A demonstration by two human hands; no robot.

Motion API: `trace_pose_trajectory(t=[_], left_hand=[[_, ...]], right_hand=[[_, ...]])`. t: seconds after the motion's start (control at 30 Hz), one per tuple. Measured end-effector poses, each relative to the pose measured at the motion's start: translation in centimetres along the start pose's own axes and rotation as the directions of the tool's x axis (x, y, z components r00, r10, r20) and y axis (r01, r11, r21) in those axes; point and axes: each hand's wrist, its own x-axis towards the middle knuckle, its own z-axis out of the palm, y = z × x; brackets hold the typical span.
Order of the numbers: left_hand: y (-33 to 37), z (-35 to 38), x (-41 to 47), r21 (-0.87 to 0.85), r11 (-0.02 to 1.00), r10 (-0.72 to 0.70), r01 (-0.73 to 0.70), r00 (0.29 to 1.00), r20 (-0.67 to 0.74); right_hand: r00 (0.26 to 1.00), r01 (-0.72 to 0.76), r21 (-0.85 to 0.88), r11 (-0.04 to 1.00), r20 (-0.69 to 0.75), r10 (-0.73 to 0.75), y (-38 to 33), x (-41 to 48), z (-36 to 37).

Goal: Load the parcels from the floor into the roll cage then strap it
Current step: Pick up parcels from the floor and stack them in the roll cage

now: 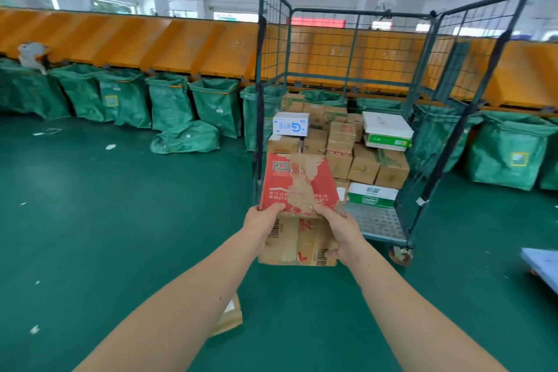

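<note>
Green floor (90,220) under roll cage (377,220), sacks (169,100), perhaps a flat parcel (231,315).

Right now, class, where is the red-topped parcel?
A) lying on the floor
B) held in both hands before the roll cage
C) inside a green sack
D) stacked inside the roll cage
B: the left hand and right hand grip the red-topped parcel outside the roll cage.

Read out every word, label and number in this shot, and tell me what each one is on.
"怡寶", as it seems to read: green-and-white box in the roll cage.
Held parcel, red face: white Chinese lines and a QR code, too blurred and torn to quote.
Brown card below the red: barcodes, digits too small.
White-and-blue box: logo only, unreadable.
</note>
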Motion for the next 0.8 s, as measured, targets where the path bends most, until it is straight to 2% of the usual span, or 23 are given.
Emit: trace_pose_trajectory(t=[0.23, 0.47, 0.8], left_hand=[[1.1, 7.8, 5.9, 0.059, 0.998, -0.017, 0.011, 0.995, 0.101], [3.9, 13.0, 15.9, 0.071, 0.997, -0.022, 0.011, 0.989, 0.148], [15.4, 19.2, 36.6, 0.077, 0.993, 0.082, -0.093, 0.987, 0.136]], right_hand=[[0.995, 0.008, 0.063, 0.998, -0.103, -0.002, -2.9, 5.8, -4.9], [0.988, 0.024, 0.074, 0.997, -0.156, -0.012, -6.4, 16.3, -5.6], [0.989, 0.09, 0.08, 0.993, -0.122, -0.079, -17.1, 38.0, -1.4]])
